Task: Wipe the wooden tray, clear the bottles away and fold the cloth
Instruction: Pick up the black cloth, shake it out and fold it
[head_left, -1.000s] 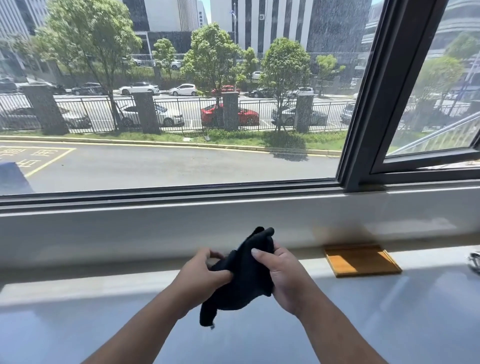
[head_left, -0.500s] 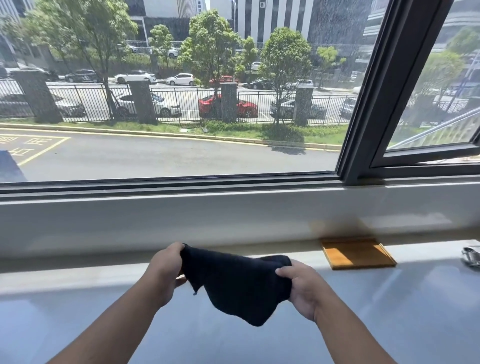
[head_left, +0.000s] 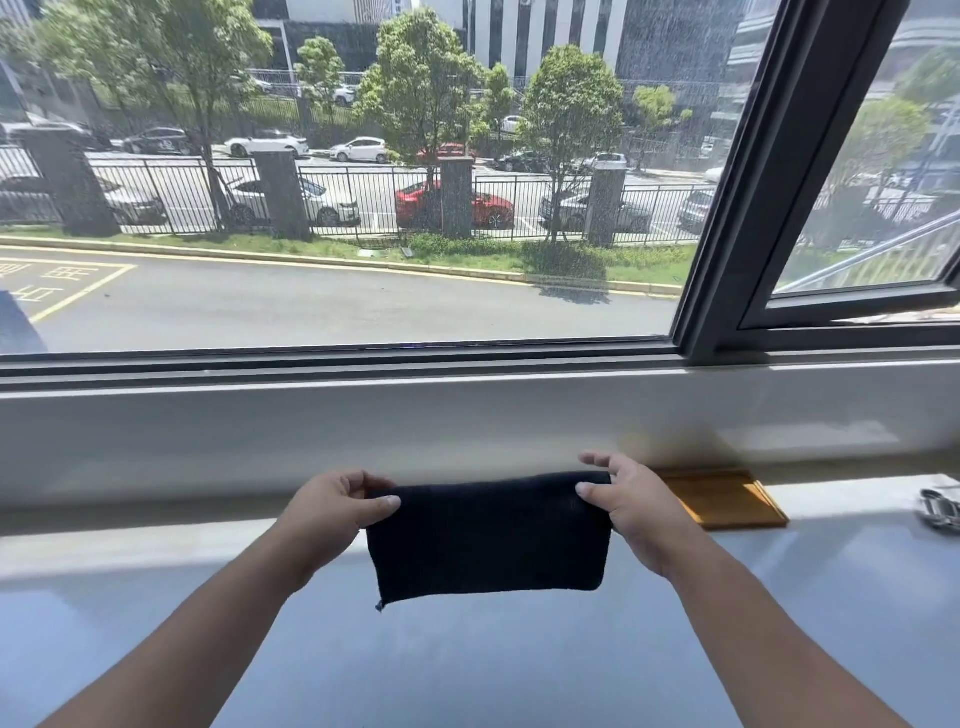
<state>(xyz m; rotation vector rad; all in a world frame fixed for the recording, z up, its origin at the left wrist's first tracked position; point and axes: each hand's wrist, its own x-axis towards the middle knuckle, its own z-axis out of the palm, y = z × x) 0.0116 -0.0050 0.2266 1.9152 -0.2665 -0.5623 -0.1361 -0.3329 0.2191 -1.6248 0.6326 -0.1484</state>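
A black cloth (head_left: 485, 535) hangs as a flat rectangle above the grey counter, stretched between both hands. My left hand (head_left: 335, 506) pinches its upper left corner. My right hand (head_left: 628, 501) pinches the upper right corner, with the other fingers spread. The wooden tray (head_left: 727, 501) lies flat on the counter against the wall, just right of my right hand, partly hidden behind it. No bottles are in view.
The glossy grey counter (head_left: 467, 665) runs under the window ledge (head_left: 415, 431). A small metal object (head_left: 940, 509) sits at the far right edge. A dark window frame (head_left: 748, 208) stands above, with an opened pane to the right.
The cloth went from a bunched wad between my hands to a flat stretched rectangle. My hands moved apart, each now on a top corner.
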